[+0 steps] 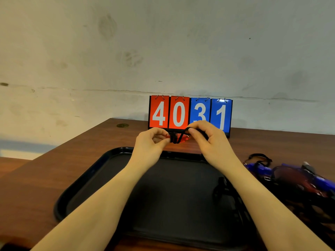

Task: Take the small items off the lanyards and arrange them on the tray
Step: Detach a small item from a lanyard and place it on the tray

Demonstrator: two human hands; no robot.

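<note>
We've got both hands up over the far edge of the black tray [87, 180], just in front of the flip scoreboard [190, 113]. Left hand [151, 142] has thumb and forefinger curled in, pinching the black lanyard [176, 135] at its left end. Right hand [211, 142] is curled too, fingertips nipped on the cord's right end, so the cord runs taut between us. A small red item [184, 138] hangs at the cord's middle, half hidden behind the strands; can't tell what it is or how it's clipped on.

Tray bed looks mostly bare; something dark lies on its right side, partly under our right forearm, too dim to ID. More lanyards w/ blue and red bits sit in a pile [290, 178] on the desk [27, 187], right of the tray.

Risks, as we judge them:
- Red item is held beyond the tray's far rim, not over the bed. If it pops free now it prob lands on the desk, maybe rolls.
- Grip is on the cord only, nothing on the item itself, so a sudden release = uncontrolled drop.
- Scoreboard is close behind; a jerk could knock it.
- Right forearm near the pile and the dark thing; could drag either.
</note>
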